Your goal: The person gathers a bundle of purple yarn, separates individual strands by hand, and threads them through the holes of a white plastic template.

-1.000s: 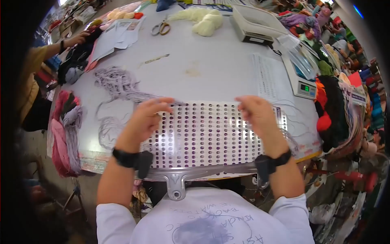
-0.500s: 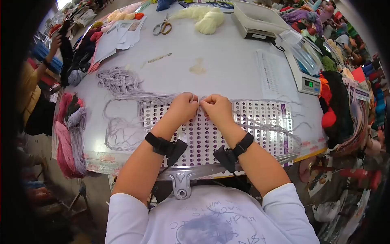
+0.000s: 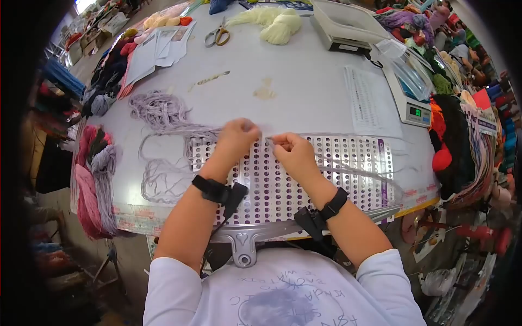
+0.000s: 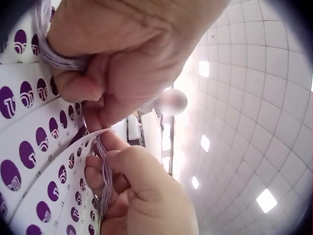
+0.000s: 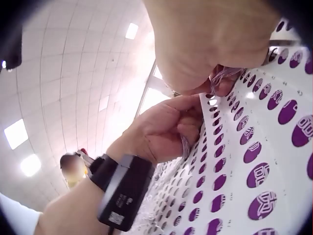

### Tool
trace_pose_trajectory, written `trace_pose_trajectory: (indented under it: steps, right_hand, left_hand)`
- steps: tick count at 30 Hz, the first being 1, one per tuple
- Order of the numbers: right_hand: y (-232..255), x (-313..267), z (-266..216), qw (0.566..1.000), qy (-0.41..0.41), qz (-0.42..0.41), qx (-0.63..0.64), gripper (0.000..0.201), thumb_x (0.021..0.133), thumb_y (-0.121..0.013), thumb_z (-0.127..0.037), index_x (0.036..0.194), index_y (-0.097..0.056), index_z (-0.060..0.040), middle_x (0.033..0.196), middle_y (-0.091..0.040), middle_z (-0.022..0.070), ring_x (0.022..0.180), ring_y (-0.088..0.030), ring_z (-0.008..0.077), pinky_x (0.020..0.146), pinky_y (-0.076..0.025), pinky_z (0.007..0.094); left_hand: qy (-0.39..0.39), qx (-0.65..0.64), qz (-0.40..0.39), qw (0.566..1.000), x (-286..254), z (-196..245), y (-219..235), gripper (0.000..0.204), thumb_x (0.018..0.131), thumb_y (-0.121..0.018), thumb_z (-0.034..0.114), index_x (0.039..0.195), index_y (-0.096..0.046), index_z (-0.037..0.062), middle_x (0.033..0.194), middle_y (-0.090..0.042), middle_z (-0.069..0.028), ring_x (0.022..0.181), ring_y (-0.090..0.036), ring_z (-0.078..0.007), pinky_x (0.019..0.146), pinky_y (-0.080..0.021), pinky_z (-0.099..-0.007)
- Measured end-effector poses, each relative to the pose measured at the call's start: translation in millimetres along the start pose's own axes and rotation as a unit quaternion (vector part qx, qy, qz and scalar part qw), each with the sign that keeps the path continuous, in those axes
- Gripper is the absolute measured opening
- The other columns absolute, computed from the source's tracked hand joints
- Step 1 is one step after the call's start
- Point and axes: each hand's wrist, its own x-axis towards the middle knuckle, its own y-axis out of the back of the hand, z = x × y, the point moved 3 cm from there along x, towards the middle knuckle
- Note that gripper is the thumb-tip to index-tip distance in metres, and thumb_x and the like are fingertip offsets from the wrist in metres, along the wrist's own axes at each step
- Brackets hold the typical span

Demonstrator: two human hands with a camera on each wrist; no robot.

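White card strips (image 3: 266, 195) with rows of purple-looking round spots lie side by side before me, their near ends under a metal clamp bar (image 3: 242, 239). At their far edge, my left hand (image 3: 237, 142) has fingers curled round lavender yarn strands (image 4: 63, 61). Close beside it, my right hand (image 3: 296, 156) pinches a strip's end with yarn strands (image 5: 227, 73) at its fingers. In the left wrist view strands run down past the raised strip end. A loose bundle of lavender yarn (image 3: 160, 111) lies to the left, its strands leading toward my left hand.
Scissors (image 3: 217, 38), a cream skein (image 3: 280, 28) and papers (image 3: 157, 51) lie at the far side. A digital scale (image 3: 414, 112) and a printed sheet (image 3: 372, 100) stand right. Pink yarn (image 3: 87, 190) hangs over the left edge; dark and red yarns (image 3: 446, 146) fill the right edge.
My hands came together from both sides of the strips to the middle, then parted slightly. Yarn strands now lie across the strips' right half. The person at the left has left view.
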Motion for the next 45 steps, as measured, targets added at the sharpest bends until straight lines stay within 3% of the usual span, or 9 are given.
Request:
trace_pose_trajectory:
  steps: [7,12,18,20,22,34,38,42,45]
  right_hand:
    - [10,10,-21,0.939,0.044,-0.071,-0.333,0.021,0.076,-0.062,-0.011,0.095,-0.062,-0.0026,0.092,-0.056,0.0084,0.082,-0.058,0.0260,0.070,-0.049,0.0382]
    - [14,17,-18,0.908,0.202,-0.027,-0.367,0.013,0.076,-0.062,-0.012,0.087,-0.062,-0.0057,0.087,-0.056,0.0070,0.083,-0.056,0.0255,0.071,-0.046,0.0382]
    - [17,29,-27,0.916,0.287,-0.017,-0.279,0.008,0.077,-0.060,-0.011,0.083,-0.056,-0.0067,0.079,-0.058,0.0086,0.079,-0.056,0.0289,0.070,-0.044,0.0394]
    - [19,29,-35,0.934,0.249,-0.050,-0.252,0.010,0.078,-0.059,-0.011,0.086,-0.054,-0.0064,0.078,-0.059,0.0101,0.079,-0.057,0.0308,0.071,-0.044,0.0406]
    - [19,28,-41,0.963,0.117,-0.133,-0.203,0.017,0.079,-0.056,-0.009,0.094,-0.050,-0.0063,0.080,-0.060,0.0142,0.083,-0.058,0.0348,0.073,-0.044,0.0430]
    - [12,31,2,0.947,0.126,-0.132,-0.266,0.016,0.082,-0.050,-0.008,0.097,-0.050,-0.0042,0.084,-0.061,0.0164,0.084,-0.058,0.0345,0.074,-0.045,0.0433]
    - [11,30,-7,0.948,0.084,-0.140,-0.273,0.013,0.083,-0.048,-0.007,0.095,-0.051,-0.0039,0.085,-0.061,0.0161,0.083,-0.058,0.0344,0.073,-0.045,0.0438]
    - [15,23,-15,0.971,0.079,-0.102,-0.203,0.013,0.083,-0.052,-0.012,0.092,-0.057,-0.0036,0.081,-0.062,0.0139,0.074,-0.060,0.0286,0.068,-0.048,0.0389]
    - [17,7,-47,0.994,0.014,-0.099,-0.047,0.016,0.083,-0.058,-0.016,0.092,-0.061,-0.0027,0.080,-0.062,0.0102,0.070,-0.060,0.0179,0.064,-0.049,0.0318]
  left_hand:
    - [0.077,-0.405,0.148,0.899,6,-15,78,0.016,0.086,-0.051,0.017,0.092,-0.055,0.0033,0.076,-0.055,-0.0038,0.065,-0.053,-0.0134,0.057,-0.046,-0.0296]
    - [0.056,-0.577,-0.056,0.813,-14,18,52,0.011,0.090,-0.048,0.015,0.086,-0.052,0.0054,0.090,-0.060,-0.0094,0.072,-0.057,-0.0139,0.062,-0.049,-0.0267]
    - [0.029,-0.396,-0.198,0.896,-19,32,7,0.005,0.087,-0.052,0.004,0.085,-0.047,0.0041,0.121,-0.052,-0.0232,0.061,-0.057,-0.0148,0.057,-0.050,-0.0254]
    - [0.027,-0.372,-0.196,0.907,-20,38,-5,0.012,0.085,-0.055,0.002,0.081,-0.043,0.0039,0.106,-0.058,-0.0198,0.059,-0.057,-0.0134,0.054,-0.050,-0.0248]
    - [-0.047,-0.077,-0.133,0.987,-13,32,-11,0.017,0.086,-0.056,0.004,0.078,-0.041,0.0042,0.083,-0.058,-0.0104,0.060,-0.056,-0.0109,0.055,-0.049,-0.0241]
    - [0.070,-0.457,0.111,0.880,18,-21,209,0.012,0.086,-0.055,0.010,0.076,-0.047,0.0110,0.061,-0.042,0.0035,0.047,-0.033,-0.0072,0.045,-0.031,-0.0213]
    - [-0.041,-0.340,0.275,0.899,23,1,242,0.005,0.087,-0.054,0.009,0.085,-0.050,0.0066,0.074,-0.051,-0.0005,0.056,-0.049,-0.0086,0.050,-0.039,-0.0208]
    - [-0.039,-0.270,0.093,0.958,-9,47,150,0.021,0.088,-0.053,0.011,0.105,-0.051,-0.0019,0.113,-0.054,-0.0139,0.100,-0.061,-0.0239,0.068,-0.050,-0.0233]
    - [0.020,-0.440,-0.122,0.889,-49,65,78,0.033,0.091,-0.049,0.020,0.116,-0.050,-0.0014,0.125,-0.050,-0.0143,0.110,-0.053,-0.0241,0.084,-0.047,-0.0325]
